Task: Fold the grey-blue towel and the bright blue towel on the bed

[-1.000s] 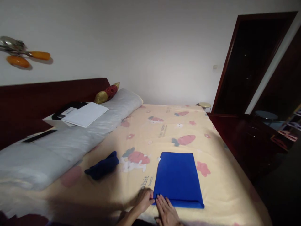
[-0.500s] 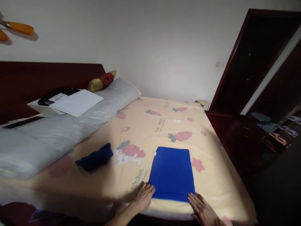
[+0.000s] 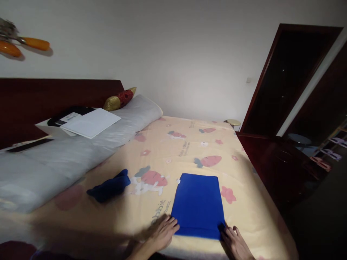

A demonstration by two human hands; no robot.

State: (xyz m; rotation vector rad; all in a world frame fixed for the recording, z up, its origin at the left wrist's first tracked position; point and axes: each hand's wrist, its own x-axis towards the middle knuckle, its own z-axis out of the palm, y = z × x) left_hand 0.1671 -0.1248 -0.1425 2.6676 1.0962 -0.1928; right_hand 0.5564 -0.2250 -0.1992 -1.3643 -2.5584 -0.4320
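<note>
A flat blue folded cloth [image 3: 199, 204], rectangular with a small white tag on its left edge, lies on the bed sheet in front of me. My left hand [image 3: 165, 233] rests at the cloth's near left corner, its fingers stretched out over the edge. At the near right corner, the fingers of my right hand [image 3: 235, 241] curl onto the fabric and pinch it; a dark raised bit shows there. A crumpled darker blue cloth [image 3: 110, 187] sits apart on the sheet, left of my left hand.
The bed sheet [image 3: 179, 159] has carrots and rabbits on it. Along the headboard [image 3: 59, 92] lies a grey plastic-covered roll [image 3: 89, 153], with a white flat box [image 3: 92, 122] on top. Beyond the bed's right side stand a stool [image 3: 233, 122] and a shoe rack [image 3: 329, 153].
My right hand's fingers have gone from lying flat at the corner to curling and gripping it. My left hand stays in place. The camera view has tilted up slightly.
</note>
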